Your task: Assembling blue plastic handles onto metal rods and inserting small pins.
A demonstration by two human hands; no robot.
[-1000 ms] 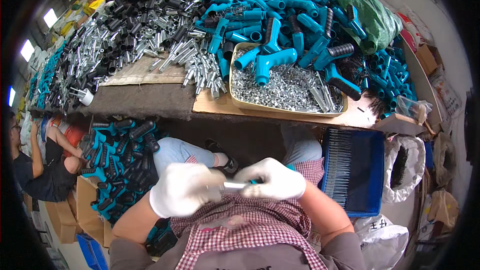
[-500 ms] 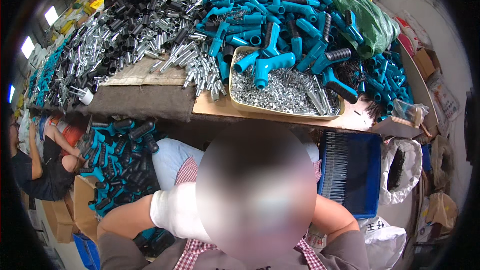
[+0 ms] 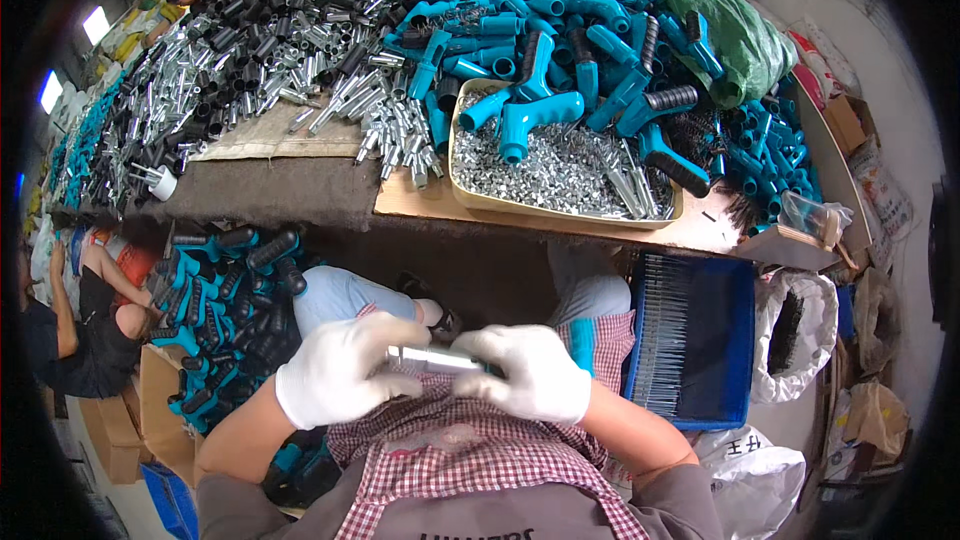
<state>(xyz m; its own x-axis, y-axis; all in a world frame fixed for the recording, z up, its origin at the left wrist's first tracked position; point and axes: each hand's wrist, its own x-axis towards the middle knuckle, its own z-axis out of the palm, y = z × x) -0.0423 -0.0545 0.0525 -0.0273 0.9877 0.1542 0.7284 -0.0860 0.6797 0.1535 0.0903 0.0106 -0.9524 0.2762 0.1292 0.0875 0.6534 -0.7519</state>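
Both my hands wear white gloves and meet over my lap. My left hand [image 3: 340, 372] has its fingers curled round the left end of a shiny metal tube [image 3: 440, 360]. At the tube's right end, my right hand [image 3: 532, 370] grips with bent fingers; a dark teal bit shows by the fingertips. A teal plastic piece [image 3: 582, 343] sticks out beside the right glove's wrist side; whether that hand holds it cannot be seen. A red checked apron [image 3: 430, 420] lies under both hands.
Ahead, the bench carries heaped metal tubes [image 3: 270, 65], teal handles [image 3: 540, 125] and a tray [image 3: 565, 218] of small metal parts. Black-and-teal handles [image 3: 225, 310] pile at left. A blue bin [image 3: 715, 340] of thin rods stands right, beside a white sack [image 3: 820, 325]. Another person sits far left.
A blur hid the middle and most of both hands before; now they show with the metal tube between them. My left hand has moved up and slightly left.
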